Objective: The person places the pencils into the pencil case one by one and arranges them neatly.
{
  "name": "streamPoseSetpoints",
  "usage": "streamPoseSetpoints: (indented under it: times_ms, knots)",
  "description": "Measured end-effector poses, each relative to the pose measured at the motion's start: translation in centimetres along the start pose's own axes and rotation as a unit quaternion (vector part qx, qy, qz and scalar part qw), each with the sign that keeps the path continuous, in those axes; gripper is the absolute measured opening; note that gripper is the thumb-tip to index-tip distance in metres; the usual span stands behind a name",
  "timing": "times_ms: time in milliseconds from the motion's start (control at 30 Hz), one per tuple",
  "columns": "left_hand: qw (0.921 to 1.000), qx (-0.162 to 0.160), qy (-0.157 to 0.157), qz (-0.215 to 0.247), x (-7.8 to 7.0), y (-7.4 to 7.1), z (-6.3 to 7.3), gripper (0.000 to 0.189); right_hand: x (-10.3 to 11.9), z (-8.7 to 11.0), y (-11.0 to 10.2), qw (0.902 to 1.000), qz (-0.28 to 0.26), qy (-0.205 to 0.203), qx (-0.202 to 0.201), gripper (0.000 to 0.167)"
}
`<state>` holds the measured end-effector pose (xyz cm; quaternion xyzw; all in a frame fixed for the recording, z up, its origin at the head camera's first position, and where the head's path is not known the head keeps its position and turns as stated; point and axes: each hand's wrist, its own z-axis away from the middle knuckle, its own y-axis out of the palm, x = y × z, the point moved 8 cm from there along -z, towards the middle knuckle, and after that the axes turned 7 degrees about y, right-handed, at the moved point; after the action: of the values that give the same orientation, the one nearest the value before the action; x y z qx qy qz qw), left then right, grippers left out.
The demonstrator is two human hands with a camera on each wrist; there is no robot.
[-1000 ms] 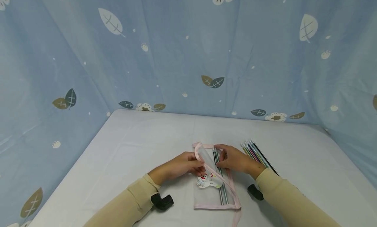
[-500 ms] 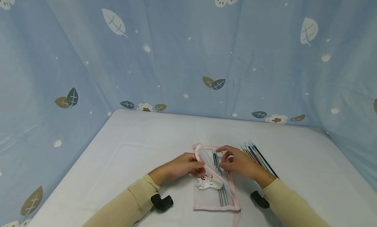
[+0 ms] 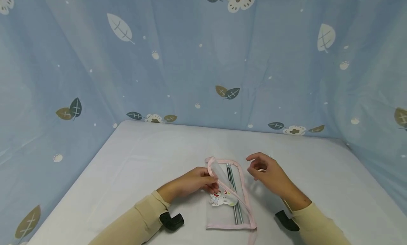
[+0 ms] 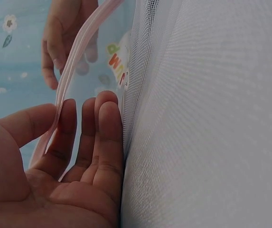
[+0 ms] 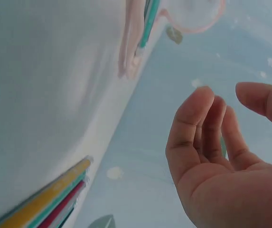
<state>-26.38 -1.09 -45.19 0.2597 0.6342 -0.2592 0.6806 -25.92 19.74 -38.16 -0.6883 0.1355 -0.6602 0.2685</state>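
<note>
A see-through mesh pencil pouch (image 3: 219, 216) with pink trim and a cartoon print lies on the table, its top flap lifted. My left hand (image 3: 192, 183) pinches the flap's pink edge (image 4: 81, 47) between thumb and index finger, as the left wrist view shows. Inside the pouch lie a few dark, shiny pencils (image 3: 231, 181). To the right of the pouch, apart from it, my right hand (image 3: 270, 172) hovers with loosely bent fingers and nothing in them. Several coloured pencils (image 5: 55, 194) lie side by side below it; in the head view that hand and forearm mostly hide them.
A white cloth covers the table (image 3: 152, 146). Behind and beside it hangs a blue curtain (image 3: 178, 61) with leaf and flower prints. A black wrist mount (image 3: 171, 221) sits on the left sleeve, another (image 3: 287, 221) on the right.
My right hand has left the pencils in the pouch and moved right, over the loose pencils. My left hand still holds the flap up in the same place.
</note>
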Motion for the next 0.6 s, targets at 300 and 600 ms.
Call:
streamPoseSetpoints:
  times_ms: [300, 600]
  knots:
    - [1.0000, -0.003, -0.005, 0.002, 0.2, -0.1, 0.2, 0.024, -0.9, -0.2, -1.8, 0.9989, 0.009, -0.003, -0.046, 0.030]
    - [1.0000, 0.000, -0.002, -0.005, 0.4, -0.2, -0.1, 0.024, -2.5, -0.8, -2.5, 0.9965, 0.076, -0.007, -0.034, 0.036]
